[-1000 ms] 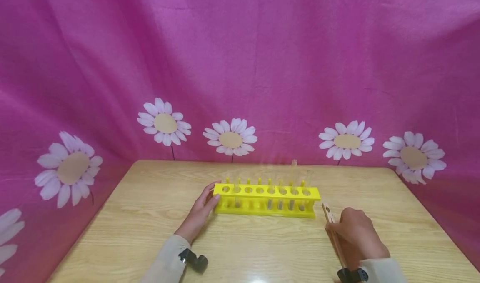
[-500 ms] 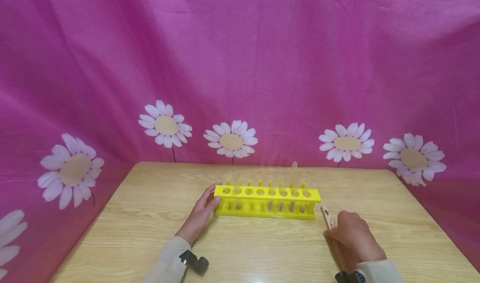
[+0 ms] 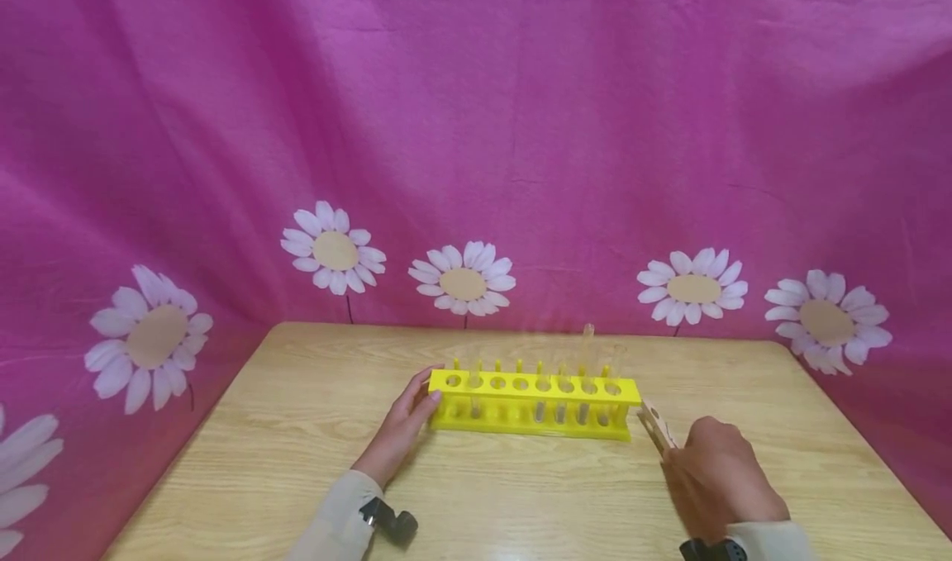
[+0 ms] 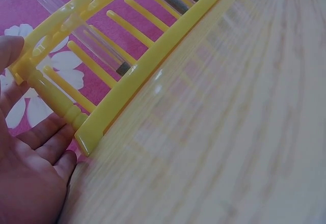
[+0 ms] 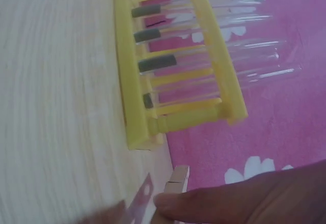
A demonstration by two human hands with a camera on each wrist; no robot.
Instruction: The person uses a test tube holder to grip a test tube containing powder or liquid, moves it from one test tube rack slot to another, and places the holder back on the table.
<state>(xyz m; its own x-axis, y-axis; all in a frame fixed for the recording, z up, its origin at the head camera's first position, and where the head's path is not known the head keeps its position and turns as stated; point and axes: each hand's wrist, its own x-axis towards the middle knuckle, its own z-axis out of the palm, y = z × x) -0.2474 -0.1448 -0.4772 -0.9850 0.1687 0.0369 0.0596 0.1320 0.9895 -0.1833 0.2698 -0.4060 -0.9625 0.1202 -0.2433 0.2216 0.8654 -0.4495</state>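
Note:
A yellow test tube rack (image 3: pixel 535 396) stands on the table. My left hand (image 3: pixel 402 425) holds its left end; in the left wrist view the thumb lies on the top plate and the other fingers sit by the end post. A lone glass test tube (image 4: pixel 104 51) stands near that end, dark matter at its bottom. Several more test tubes (image 5: pixel 158 61) with dark contents fill the right-hand holes, one rising higher than the others. Just off the rack's right end, my right hand (image 3: pixel 725 470) pinches a wooden test tube holder (image 3: pixel 658 425), its tip toward the rack.
The light wood table (image 3: pixel 521 495) reaches back to a magenta cloth (image 3: pixel 506 131) printed with white daisies. Bare wood lies in front of the rack and on both sides. A row of yellow drying pegs (image 4: pixel 130 30) rises from the rack's base.
My right hand has shifted slightly right, and the wooden holder has turned, its tip now leaning more toward the rack. The left hand and rack keep their places; the view shifts slightly.

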